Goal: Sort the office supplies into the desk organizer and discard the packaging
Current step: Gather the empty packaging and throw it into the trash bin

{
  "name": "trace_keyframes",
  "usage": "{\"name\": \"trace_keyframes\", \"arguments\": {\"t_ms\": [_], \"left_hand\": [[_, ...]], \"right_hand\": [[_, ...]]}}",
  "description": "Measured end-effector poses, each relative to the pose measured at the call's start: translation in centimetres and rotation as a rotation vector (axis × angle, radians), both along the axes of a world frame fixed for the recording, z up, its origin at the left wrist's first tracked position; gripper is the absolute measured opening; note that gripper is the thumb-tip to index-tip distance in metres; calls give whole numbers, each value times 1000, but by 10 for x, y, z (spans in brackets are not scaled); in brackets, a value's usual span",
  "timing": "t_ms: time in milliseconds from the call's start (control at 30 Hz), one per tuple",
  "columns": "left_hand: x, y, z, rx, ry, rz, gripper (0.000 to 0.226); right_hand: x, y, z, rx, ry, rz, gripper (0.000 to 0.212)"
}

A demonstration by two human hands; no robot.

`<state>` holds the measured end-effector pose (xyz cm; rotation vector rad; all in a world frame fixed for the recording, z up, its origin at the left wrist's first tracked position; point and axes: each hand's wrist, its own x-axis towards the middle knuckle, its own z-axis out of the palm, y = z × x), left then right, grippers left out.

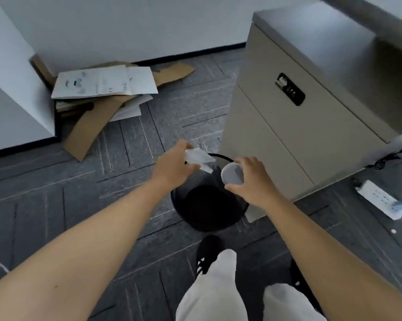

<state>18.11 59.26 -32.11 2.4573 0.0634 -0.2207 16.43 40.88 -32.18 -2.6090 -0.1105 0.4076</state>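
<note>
A black mesh waste bin [179, 200] stands on the floor in front of my feet. My left hand [172, 164] pinches a crumpled piece of clear plastic packaging [199, 158] above the bin's far rim. My right hand [251, 179] grips a small round white container [232, 173], tilted with its open mouth towards me, over the bin's right side. The bin's inside looks dark; I cannot tell what lies in it.
A beige drawer cabinet [288, 126] with a black combination lock [290, 89] stands right of the bin. Flattened cardboard and printed sheets [102, 89] lie by the wall at left. A white power strip [378, 200] lies on the grey carpet at right.
</note>
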Motion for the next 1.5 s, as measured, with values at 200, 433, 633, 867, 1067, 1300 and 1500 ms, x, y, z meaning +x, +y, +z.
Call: {"name": "trace_keyframes", "arguments": {"t_ms": [200, 433, 633, 867, 1067, 1300, 1500], "left_hand": [[26, -9, -65, 114, 242, -109, 60], [33, -3, -66, 356, 314, -306, 54], [22, 0, 3, 481, 117, -374, 45], [-15, -6, 117, 420, -153, -386, 45], [-43, -51, 194, 339, -401, -459, 45], [-49, -151, 237, 278, -530, -569, 46], [-36, -235, 245, 239, -547, -662, 50]], "right_hand": [[24, 0, -68, -3, 122, 45, 74], [28, -6, -68, -113, 110, 78, 54], [16, -11, 4, -214, -19, 81, 44], [-37, -24, 125, -223, -225, 21, 43], [-95, -65, 206, -243, -456, -74, 44], [-126, -153, 249, -321, -557, -245, 43], [-131, -233, 258, -343, -582, -399, 43]]}}
